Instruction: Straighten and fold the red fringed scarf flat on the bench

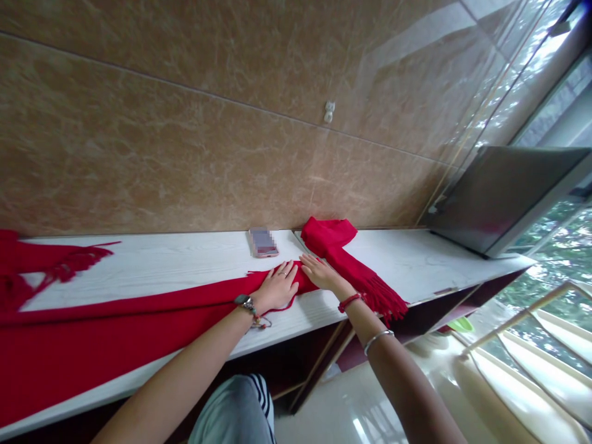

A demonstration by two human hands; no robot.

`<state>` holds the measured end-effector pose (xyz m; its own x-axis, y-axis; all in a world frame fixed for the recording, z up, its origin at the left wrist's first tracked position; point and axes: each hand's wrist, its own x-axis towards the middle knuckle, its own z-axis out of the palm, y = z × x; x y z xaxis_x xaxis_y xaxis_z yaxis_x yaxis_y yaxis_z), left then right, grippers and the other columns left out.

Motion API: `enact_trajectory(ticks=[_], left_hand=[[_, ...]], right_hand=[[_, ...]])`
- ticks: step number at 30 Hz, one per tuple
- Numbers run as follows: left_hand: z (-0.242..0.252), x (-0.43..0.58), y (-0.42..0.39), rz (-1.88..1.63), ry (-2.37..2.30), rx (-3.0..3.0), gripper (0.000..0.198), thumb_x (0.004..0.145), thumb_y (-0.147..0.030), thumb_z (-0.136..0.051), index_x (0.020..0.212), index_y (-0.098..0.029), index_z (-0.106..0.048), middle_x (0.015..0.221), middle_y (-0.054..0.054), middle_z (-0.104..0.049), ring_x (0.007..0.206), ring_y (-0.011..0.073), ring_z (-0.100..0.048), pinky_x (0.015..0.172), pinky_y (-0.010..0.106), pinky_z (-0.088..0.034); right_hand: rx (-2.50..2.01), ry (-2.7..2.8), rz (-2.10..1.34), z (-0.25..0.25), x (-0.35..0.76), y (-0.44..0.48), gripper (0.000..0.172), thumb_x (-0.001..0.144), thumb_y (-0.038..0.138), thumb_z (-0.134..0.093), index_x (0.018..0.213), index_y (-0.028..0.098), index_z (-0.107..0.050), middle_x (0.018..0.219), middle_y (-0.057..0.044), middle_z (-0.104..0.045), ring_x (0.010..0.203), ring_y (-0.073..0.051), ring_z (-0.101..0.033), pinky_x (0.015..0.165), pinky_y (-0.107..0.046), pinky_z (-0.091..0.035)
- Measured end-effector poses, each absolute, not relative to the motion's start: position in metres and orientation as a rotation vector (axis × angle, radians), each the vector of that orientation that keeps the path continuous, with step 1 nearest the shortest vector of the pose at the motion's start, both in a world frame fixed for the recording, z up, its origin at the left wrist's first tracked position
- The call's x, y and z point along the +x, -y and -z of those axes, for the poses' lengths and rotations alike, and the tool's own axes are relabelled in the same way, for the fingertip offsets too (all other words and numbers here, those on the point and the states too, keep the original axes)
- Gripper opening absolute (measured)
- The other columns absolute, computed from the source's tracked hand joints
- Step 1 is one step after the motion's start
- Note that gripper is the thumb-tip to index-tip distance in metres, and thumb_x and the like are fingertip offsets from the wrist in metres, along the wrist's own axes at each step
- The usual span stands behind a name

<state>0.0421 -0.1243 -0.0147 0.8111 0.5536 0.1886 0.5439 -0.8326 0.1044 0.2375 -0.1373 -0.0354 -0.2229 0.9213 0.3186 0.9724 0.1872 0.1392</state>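
Note:
A long red scarf (139, 333) stretches along the white cabinet top from the left, partly folded lengthwise and narrowing toward my hands. My left hand (279, 286) lies flat on its right end, fingers spread. Beside it my right hand (320, 271) rests with fingers stretched out, touching the same end. Just right of my right hand lies another red scarf (345, 253), bent over near the wall, its fringe hanging at the front edge. Part of the long scarf's end is hidden under my hands.
A phone (264, 242) lies near the wall behind my left hand. More fringed red cloth (78, 262) is at the far left. A dark grey box-like appliance (504, 197) stands at the right end of the cabinet top (402, 259). Open shelves sit below, with a pale railing (522, 311) to the right.

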Motion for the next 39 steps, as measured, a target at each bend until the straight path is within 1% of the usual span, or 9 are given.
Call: enact_trajectory(ticks=[4,6,10,14,19,24,28,35,39], left_hand=[[0.013,0.041,0.127,-0.331,-0.910,2.943,0.052,0.092,-0.033,-0.026,0.137,-0.007,-0.026,0.145,0.016,-0.021,0.133,0.0269,-0.018,0.105,0.046,-0.023],[0.013,0.041,0.127,-0.346,-0.920,2.937,0.052,0.092,-0.033,-0.026,0.137,-0.007,-0.026,0.144,0.016,-0.022,0.132,0.0277,-0.019,0.105,0.046,-0.023],[0.016,0.041,0.126,-0.420,-0.894,2.948,0.051,0.092,-0.032,-0.027,0.134,-0.004,-0.030,0.142,0.019,-0.025,0.132,0.0268,-0.022,0.104,0.044,-0.025],[0.014,0.043,0.125,-0.516,-0.884,2.902,0.047,0.092,-0.029,-0.027,0.130,-0.003,-0.034,0.139,0.021,-0.030,0.130,0.0254,-0.026,0.102,0.044,-0.028],[0.000,0.033,0.121,-0.646,-0.973,2.778,0.041,0.092,-0.026,-0.025,0.126,-0.007,-0.041,0.137,0.017,-0.037,0.128,0.0227,-0.032,0.100,0.041,-0.031],[-0.018,-0.026,0.111,-0.557,-1.092,2.767,0.039,0.090,-0.025,-0.029,0.123,-0.012,-0.045,0.131,0.012,-0.045,0.121,0.0198,-0.041,0.098,0.034,-0.034],[-0.022,-0.110,0.109,-0.358,-1.320,2.800,0.045,0.089,-0.036,-0.031,0.127,-0.014,-0.043,0.136,0.013,-0.039,0.127,0.0252,-0.034,0.100,0.041,-0.031],[-0.003,-0.254,0.133,-0.045,-1.906,2.595,0.064,0.084,-0.049,-0.035,0.140,-0.019,-0.023,0.147,0.011,-0.016,0.133,0.0326,-0.012,0.102,0.054,-0.019],[0.011,-0.286,0.141,-0.050,-2.053,2.471,0.067,0.085,-0.053,-0.029,0.141,-0.016,-0.020,0.146,0.013,-0.016,0.134,0.0310,-0.014,0.101,0.055,-0.020]], right_hand=[[-1.974,2.190,0.323,0.037,0.245,0.137,0.041,0.093,0.027,-0.030,0.131,0.015,-0.040,0.135,-0.015,-0.042,0.125,-0.024,-0.037,0.092,-0.048,-0.042],[-1.984,2.162,0.303,0.036,0.253,0.142,0.040,0.093,0.026,-0.030,0.129,0.015,-0.043,0.134,-0.015,-0.043,0.124,-0.025,-0.037,0.090,-0.048,-0.043],[-1.930,2.094,0.373,0.031,0.270,0.156,0.035,0.090,0.021,-0.035,0.119,0.012,-0.053,0.128,-0.017,-0.049,0.121,-0.023,-0.043,0.093,-0.042,-0.043],[-1.972,1.945,0.455,0.013,0.269,0.166,0.042,0.093,0.025,-0.026,0.124,0.009,-0.048,0.125,-0.018,-0.051,0.118,-0.022,-0.046,0.096,-0.039,-0.041],[-1.717,1.935,0.382,-0.015,0.221,0.165,0.037,0.089,0.024,-0.033,0.113,0.013,-0.059,0.123,-0.014,-0.055,0.115,-0.020,-0.049,0.097,-0.034,-0.040],[-1.554,2.078,0.270,-0.021,0.148,0.150,0.032,0.085,0.015,-0.038,0.104,0.018,-0.064,0.113,-0.009,-0.062,0.105,-0.018,-0.056,0.092,-0.032,-0.044],[-1.474,2.197,0.187,-0.016,0.090,0.133,0.028,0.084,0.010,-0.041,0.100,0.014,-0.063,0.107,-0.010,-0.064,0.102,-0.017,-0.058,0.089,-0.027,-0.044],[-1.208,2.357,0.045,0.002,0.027,0.107,0.026,0.086,0.019,-0.045,0.106,0.013,-0.061,0.112,-0.011,-0.062,0.107,-0.018,-0.055,0.092,-0.030,-0.042],[-1.095,2.390,-0.041,0.017,0.020,0.109,0.027,0.088,0.022,-0.043,0.107,0.013,-0.060,0.108,-0.010,-0.064,0.103,-0.018,-0.056,0.091,-0.030,-0.043]])
